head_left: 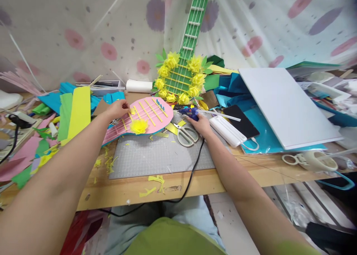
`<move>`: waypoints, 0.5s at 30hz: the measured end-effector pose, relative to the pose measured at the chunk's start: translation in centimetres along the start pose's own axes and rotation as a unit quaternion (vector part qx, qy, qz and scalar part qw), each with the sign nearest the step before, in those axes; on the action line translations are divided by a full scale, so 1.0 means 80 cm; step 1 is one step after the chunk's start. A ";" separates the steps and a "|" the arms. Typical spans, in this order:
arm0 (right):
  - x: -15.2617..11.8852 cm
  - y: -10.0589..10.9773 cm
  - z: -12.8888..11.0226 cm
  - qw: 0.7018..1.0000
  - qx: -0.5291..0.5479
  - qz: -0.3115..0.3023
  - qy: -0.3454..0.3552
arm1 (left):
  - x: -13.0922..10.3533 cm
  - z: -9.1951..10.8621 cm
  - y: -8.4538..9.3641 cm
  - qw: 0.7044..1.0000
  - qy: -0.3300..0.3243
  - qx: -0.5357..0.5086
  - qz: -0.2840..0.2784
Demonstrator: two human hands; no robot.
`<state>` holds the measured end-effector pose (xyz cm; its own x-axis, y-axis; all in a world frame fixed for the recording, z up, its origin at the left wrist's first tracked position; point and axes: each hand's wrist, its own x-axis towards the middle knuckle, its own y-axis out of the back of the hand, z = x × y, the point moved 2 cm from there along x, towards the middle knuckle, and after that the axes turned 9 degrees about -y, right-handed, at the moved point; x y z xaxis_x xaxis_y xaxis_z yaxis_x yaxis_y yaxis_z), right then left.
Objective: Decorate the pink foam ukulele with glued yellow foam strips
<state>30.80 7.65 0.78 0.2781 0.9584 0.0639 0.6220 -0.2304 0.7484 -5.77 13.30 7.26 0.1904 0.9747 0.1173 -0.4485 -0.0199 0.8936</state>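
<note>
A pink paper guitar (164,115) with yellow strips, blue pegs and a yellow paper flower (139,126) lies on the grey cutting mat (145,154). Over its left part, my left hand (118,110) is closed in a pinch, with a small yellow paper piece (132,110) at the fingertips. My right hand (201,124) is wrapped round a blue glue gun (192,112), its nozzle pointing left toward the guitar. Just below the glue gun rest scissors (187,136) with pale handles. A green paper guitar (178,76) ringed with yellow paper flowers leans upright behind.
A white board (287,106) slants at the right beside a black tablet-like slab (241,121) and a white power bank-like block (228,131). Coloured paper (79,110) crowds the left. A black cord (192,173) hangs over the table's front edge. Yellow scraps (157,180) lie there.
</note>
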 end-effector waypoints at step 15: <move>0.011 0.007 -0.011 0.951 0.301 0.050 -0.049 | -0.059 0.042 -0.029 0.845 0.001 -0.293 0.447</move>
<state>30.70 8.49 1.82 0.4063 0.9132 0.0313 0.8869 -0.4024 0.2267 -2.70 8.03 6.12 -0.4548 0.6288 0.6307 -0.7676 -0.6358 0.0803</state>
